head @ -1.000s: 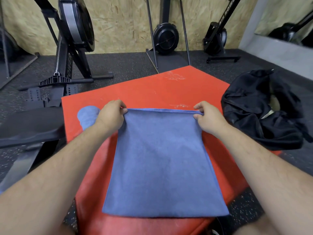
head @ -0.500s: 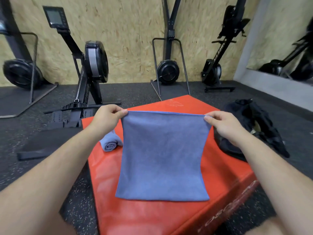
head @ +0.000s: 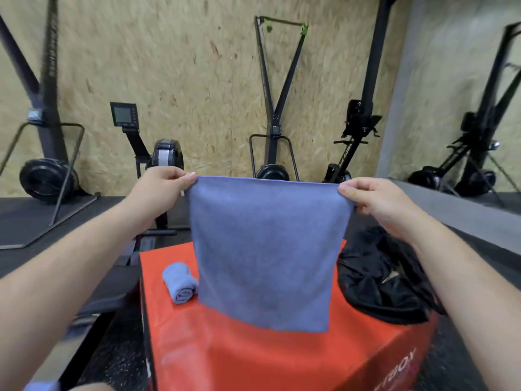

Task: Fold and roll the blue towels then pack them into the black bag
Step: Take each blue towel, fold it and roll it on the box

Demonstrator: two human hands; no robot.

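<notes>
Both hands, left (head: pixel 158 190) and right (head: pixel 375 198), pinch top corners of blue towel (head: pixel 265 249), hanging above red box (head: pixel 253 359). Rolled towel (head: pixel 180 282) left, black bag (head: pixel 377 280) right.

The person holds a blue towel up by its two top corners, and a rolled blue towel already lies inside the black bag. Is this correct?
Not quite. In the head view the rolled towel lies on the red box, left of the held towel, not inside the black bag. The rest is right: the left hand and right hand pinch the top corners.
</notes>
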